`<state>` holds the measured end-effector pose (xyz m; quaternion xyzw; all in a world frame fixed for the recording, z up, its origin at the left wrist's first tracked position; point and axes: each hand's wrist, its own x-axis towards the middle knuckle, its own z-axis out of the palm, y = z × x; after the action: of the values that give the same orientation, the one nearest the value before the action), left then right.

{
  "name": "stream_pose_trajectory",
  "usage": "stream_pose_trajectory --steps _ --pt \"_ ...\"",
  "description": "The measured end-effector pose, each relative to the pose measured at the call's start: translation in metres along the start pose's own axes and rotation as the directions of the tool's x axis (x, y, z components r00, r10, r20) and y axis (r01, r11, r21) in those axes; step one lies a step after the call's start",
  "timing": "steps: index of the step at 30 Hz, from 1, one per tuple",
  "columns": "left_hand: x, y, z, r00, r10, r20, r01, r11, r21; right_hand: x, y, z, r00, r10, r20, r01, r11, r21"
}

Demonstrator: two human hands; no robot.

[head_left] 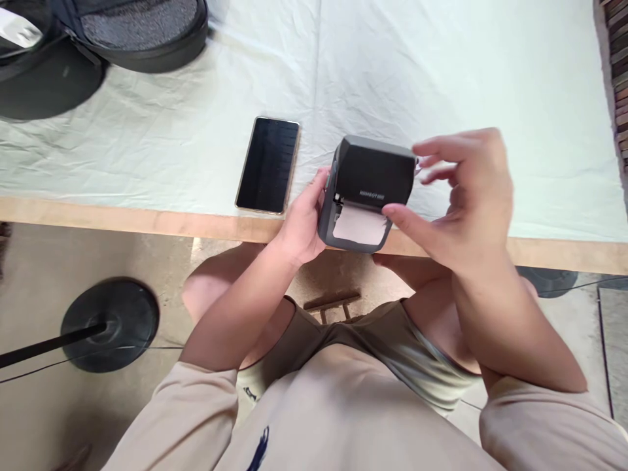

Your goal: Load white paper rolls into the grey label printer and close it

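A small black label printer (375, 171) is held over the front edge of the table, its lid partly raised and a white paper strip (360, 226) showing in the opening below. My left hand (305, 219) grips it from the left side, thumb along the edge and the other fingers hidden beneath. At its right side, my right hand (466, 190) has its fingers apart, the thumb tip overlapping the lid's lower right edge and the fingertips near the upper right corner. Whether those fingertips touch the printer I cannot tell.
A smartphone (268, 165) with a dark screen lies left of the printer on the white tablecloth (441, 72). An open black case (147, 52) stands at the far left. Below the table's wooden edge (122, 219) is a round black stand base (115, 324) on the floor.
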<state>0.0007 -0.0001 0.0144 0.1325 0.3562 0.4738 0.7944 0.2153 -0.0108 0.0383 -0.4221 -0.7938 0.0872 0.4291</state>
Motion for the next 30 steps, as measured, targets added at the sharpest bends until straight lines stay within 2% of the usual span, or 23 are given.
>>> stream_pose_trajectory --steps 2,4,7,9,12,14,16,20,25,28,30 --pt "-0.001 -0.001 -0.001 0.997 0.010 0.071 -0.010 1.000 0.007 0.004 -0.005 0.006 0.989 0.057 -0.136 -0.056 0.998 0.009" --pt "-0.003 -0.001 -0.003 0.992 0.041 0.116 -0.045 0.998 0.036 0.009 -0.010 0.013 0.964 0.085 -0.252 -0.064 0.994 0.093" --pt "-0.003 -0.003 -0.006 0.987 0.102 0.126 -0.111 0.992 0.065 0.015 -0.014 0.018 0.950 0.052 -0.306 0.007 0.982 0.189" --pt "-0.003 -0.004 -0.009 0.984 0.116 0.138 -0.127 0.989 0.078 0.017 -0.013 0.015 0.966 0.024 -0.259 0.016 0.988 0.152" --pt "-0.001 -0.005 -0.013 0.975 0.106 0.197 -0.127 0.987 0.097 0.020 -0.011 0.004 0.999 0.051 0.015 -0.050 0.997 -0.060" --pt "-0.001 -0.006 -0.015 0.970 0.096 0.225 -0.122 0.987 0.108 0.021 -0.011 -0.001 0.978 0.087 0.189 -0.051 0.980 -0.190" --pt "-0.002 -0.006 -0.017 0.969 0.096 0.228 -0.128 0.983 0.132 0.022 -0.011 -0.004 0.959 0.108 0.263 -0.035 0.962 -0.270" --pt "-0.004 -0.006 -0.018 0.966 0.098 0.241 -0.144 0.973 0.181 0.021 -0.006 0.003 0.939 0.174 0.297 -0.058 0.931 -0.360" --pt "-0.002 -0.007 -0.019 0.971 0.084 0.222 -0.129 0.972 0.196 0.024 -0.001 0.008 0.913 0.241 0.329 -0.138 0.942 -0.307" --pt "0.000 -0.006 -0.019 0.972 0.083 0.220 -0.119 0.981 0.153 0.028 -0.005 -0.006 0.927 0.230 0.297 -0.199 0.971 -0.133" --pt "0.001 -0.005 -0.017 0.974 0.088 0.210 -0.116 0.986 0.121 0.029 0.001 -0.020 0.959 0.247 0.139 -0.264 0.957 0.117"
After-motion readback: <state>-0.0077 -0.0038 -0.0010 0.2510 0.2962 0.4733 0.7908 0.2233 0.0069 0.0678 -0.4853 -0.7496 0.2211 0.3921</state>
